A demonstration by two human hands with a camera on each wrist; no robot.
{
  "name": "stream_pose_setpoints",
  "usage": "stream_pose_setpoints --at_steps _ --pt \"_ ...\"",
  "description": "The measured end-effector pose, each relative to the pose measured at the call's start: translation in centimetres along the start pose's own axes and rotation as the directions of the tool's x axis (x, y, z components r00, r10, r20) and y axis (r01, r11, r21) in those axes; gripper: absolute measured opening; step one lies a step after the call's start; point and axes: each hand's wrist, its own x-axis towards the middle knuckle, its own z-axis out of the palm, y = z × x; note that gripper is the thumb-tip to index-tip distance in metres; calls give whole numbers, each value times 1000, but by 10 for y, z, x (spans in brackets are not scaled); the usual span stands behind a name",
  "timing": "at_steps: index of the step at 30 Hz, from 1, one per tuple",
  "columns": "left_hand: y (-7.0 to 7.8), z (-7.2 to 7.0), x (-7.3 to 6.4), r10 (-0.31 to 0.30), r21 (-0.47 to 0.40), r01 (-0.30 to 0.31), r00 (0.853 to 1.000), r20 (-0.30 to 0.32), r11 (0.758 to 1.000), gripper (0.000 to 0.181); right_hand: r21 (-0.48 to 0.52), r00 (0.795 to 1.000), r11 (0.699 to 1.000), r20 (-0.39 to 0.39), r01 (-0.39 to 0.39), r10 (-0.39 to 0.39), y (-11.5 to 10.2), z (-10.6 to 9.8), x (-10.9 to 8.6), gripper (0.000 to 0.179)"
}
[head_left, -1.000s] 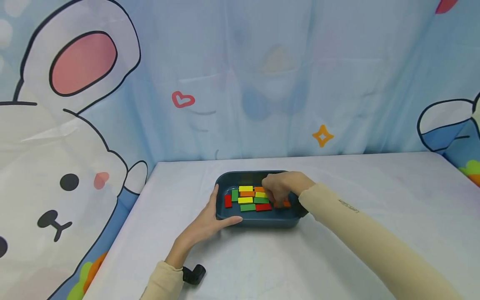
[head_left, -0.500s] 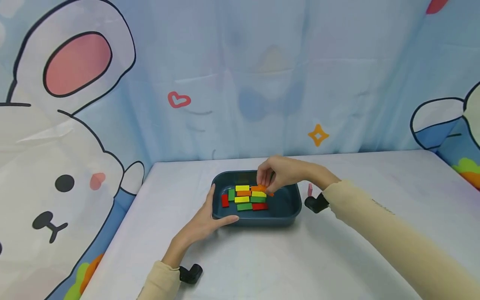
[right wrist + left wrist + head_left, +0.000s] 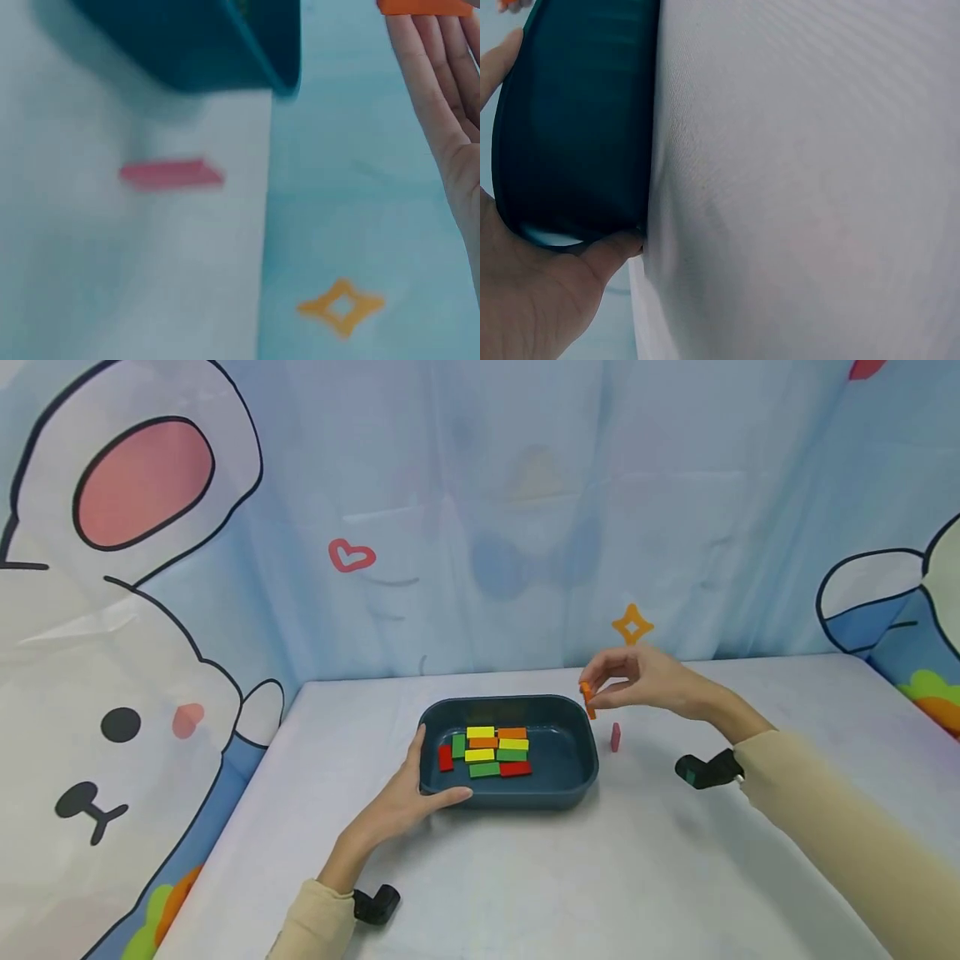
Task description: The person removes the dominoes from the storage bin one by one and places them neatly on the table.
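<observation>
A dark teal rectangular bin [image 3: 508,802] sits on the white table. My left hand [image 3: 393,806] grips its left end, thumb along the near wall and fingers at the left side; the left wrist view shows that hand [image 3: 536,292] wrapped about the bin's end [image 3: 574,135]. Above the bin's right rim, my right hand [image 3: 637,681] pinches an orange block [image 3: 588,701] upright between thumb and fingers. In the right wrist view the orange block [image 3: 425,7] shows at the top edge. A pink block [image 3: 616,737] stands on the table to the right of the bin.
Inside the bin, several flat blocks lie grouped toward the left: a red block [image 3: 446,758], a green block [image 3: 484,770], a yellow block [image 3: 480,732] and an orange block [image 3: 512,733] among them. A blue printed curtain [image 3: 465,635] hangs behind the table.
From inside the bin's right part, my right hand has lifted out an orange block and carried it right, past the rim. The pink block has come into sight. My left hand stays at the bin.
</observation>
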Motion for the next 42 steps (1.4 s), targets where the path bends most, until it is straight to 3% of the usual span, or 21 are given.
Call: stream_pose_setpoints --at_steps 5,12,20,27,36,42 --pt "1 0 1 -4 14 4 1000 0 1000 124 -39 985 998 -163 -58 51 21 -19 -30 26" --pt "2 1 0 -14 11 14 1000 -1 1000 123 -82 964 986 -235 -145 122 56 -31 -58 30" --pt "-1 0 -2 -18 -3 18 1000 -2 1000 122 -83 965 983 -218 -164 142 80 -24 -58 29" --pt "2 1 0 -18 0 18 1000 -4 1000 122 -91 976 982 -157 -167 152 85 -17 -51 26" --pt "0 0 0 -10 -2 10 1000 2 1000 124 -119 965 965 -149 -234 216 96 -13 -45 26" --pt "0 -1 1 -9 -10 9 1000 8 1000 125 -106 972 972 -132 -210 196 101 -10 -43 25"
